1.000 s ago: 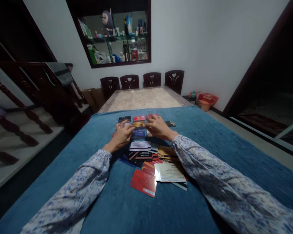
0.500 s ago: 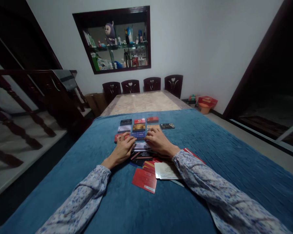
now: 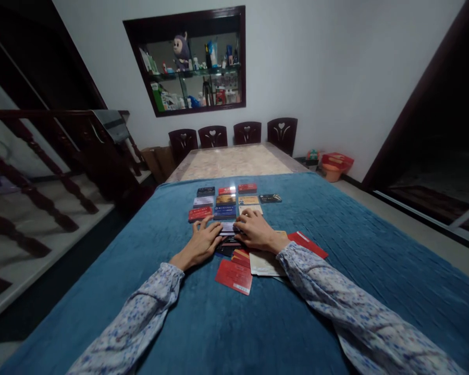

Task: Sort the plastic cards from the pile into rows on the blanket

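Note:
Between my hands lies a pale card stack [image 3: 227, 227], its left edge touched by the fingers of my left hand [image 3: 201, 242] and its right edge by those of my right hand [image 3: 258, 230]. The fingers of both hands press in on it from the sides. Just beyond are a blue stack [image 3: 224, 211] and a red stack [image 3: 200, 213]. Nearer to me, black cards [image 3: 229, 241] lie partly hidden by my hands. A loose red card [image 3: 234, 275] and a cream card [image 3: 266, 264] rest in front, beside my right wrist.
Further stacks stand in rows, among them a gold one [image 3: 225, 200] and a black card [image 3: 270, 198]. More red cards [image 3: 308, 244] lie right of my right wrist. A blue cloth [image 3: 140, 312] covers the table's near part; chairs [image 3: 247, 133] stand at its far end.
The view has shifted slightly. My hands have drawn a little toward me from the rows, uncovering the red stack and a cream stack behind my right hand. Both still touch the pale stack.

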